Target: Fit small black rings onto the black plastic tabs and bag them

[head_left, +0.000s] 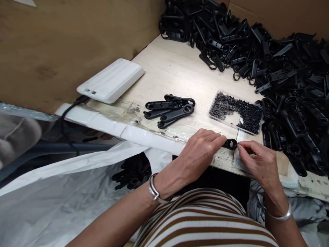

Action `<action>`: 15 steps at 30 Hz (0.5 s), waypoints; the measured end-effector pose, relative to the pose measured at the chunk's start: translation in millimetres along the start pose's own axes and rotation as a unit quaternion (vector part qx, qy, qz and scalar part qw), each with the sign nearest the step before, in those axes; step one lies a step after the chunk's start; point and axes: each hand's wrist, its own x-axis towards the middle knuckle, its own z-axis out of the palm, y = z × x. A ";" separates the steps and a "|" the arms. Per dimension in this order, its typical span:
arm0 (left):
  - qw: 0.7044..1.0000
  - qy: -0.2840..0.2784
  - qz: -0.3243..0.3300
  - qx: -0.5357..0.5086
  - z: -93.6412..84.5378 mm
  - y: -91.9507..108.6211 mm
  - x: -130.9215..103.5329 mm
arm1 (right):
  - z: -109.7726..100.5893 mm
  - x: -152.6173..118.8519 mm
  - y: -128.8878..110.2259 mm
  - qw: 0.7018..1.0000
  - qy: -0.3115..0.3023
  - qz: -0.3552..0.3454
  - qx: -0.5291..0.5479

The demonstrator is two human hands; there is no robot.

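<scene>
My left hand [202, 147] is closed around a black plastic handle-shaped part [230, 144] at the table's front edge. Only the part's rounded end with its hole sticks out past my fingers. Close to that end, thumb and forefinger of my right hand [258, 159] are pinched together, and whatever is between them is too small to make out. Just beyond my hands lies a clear plastic box [223, 120] with tiny black pieces and small springs or rings in it. Several similar black parts [171, 109] rest in a small stack left of the box.
A large heap of black parts [257, 51] covers the back and right of the table. On the left lies a white power bank [111, 80] with a black cable [63, 127] hanging over the edge. Below, a white bag [84, 199] holds more black parts [133, 173]. Cardboard [77, 44] walls the left.
</scene>
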 end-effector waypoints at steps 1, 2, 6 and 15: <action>1.000 0.004 -0.001 -0.002 1.7 1.5 -0.1 | 0.2 -1.1 -0.2 1.000 -0.002 -0.007 -0.006; 1.000 0.006 -0.005 -0.003 3.3 2.8 -0.3 | 0.8 -2.1 -0.6 1.000 -0.003 -0.016 -0.013; 1.000 0.001 -0.027 -0.012 7.3 4.9 -1.3 | 6.3 -5.4 -4.1 0.997 -0.002 -0.057 -0.053; 0.997 -0.027 -0.053 -0.051 6.1 3.4 -2.3 | 13.0 -5.2 -18.3 0.988 -0.018 -0.080 -0.129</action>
